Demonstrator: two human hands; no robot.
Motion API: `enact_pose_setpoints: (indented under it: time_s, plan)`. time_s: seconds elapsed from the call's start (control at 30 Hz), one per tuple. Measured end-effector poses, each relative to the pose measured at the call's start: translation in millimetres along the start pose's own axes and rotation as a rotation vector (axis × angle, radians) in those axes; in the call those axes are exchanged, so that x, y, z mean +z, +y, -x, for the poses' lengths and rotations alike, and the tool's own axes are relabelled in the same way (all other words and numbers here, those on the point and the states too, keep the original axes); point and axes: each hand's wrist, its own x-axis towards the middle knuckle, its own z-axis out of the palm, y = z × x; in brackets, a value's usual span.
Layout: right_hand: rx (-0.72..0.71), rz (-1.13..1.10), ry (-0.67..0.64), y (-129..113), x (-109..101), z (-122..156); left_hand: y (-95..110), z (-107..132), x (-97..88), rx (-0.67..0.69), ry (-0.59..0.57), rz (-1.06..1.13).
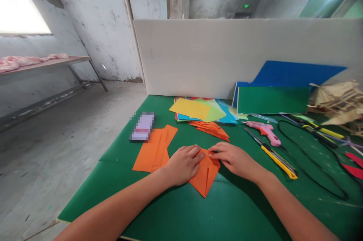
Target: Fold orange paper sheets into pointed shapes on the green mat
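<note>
A folded orange paper [206,174] lies on the green table mat [176,210] in front of me. My left hand [183,164] rests flat on its left side, fingers stretched along the top fold. My right hand [232,157] presses the paper's upper right edge, its fingers close together and pointing left toward the left fingertips. Neither hand lifts the paper off the mat.
Orange sheets [154,149] lie left of my hands, folded orange pieces [211,129] and a stack of coloured paper [198,110] behind. A pink glue gun [265,130], yellow utility knife [276,156], black cable [312,173], wooden model [338,103], phone [142,126] and a white board [241,53] surround them.
</note>
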Motion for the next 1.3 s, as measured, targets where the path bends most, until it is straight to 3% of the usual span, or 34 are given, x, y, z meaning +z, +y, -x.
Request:
enact_pose_setpoints:
  time_s: [0.33,0.63,0.93,1.3]
  plan:
    - [-0.04,-0.066,0.056,-2,3,-3,2,1,-0.9,-0.022,0.039,-0.002]
    - [-0.022,-0.082,0.042,-1,2,-1,7,3,-2.0,-0.173,0.053,-0.013]
    - [-0.016,-0.079,0.038,1,4,-2,6,4,12.5,-0.301,0.08,-0.022]
    - [0.005,-0.085,-0.004,1,4,-1,6,3,-0.7,-0.215,0.0,-0.008]
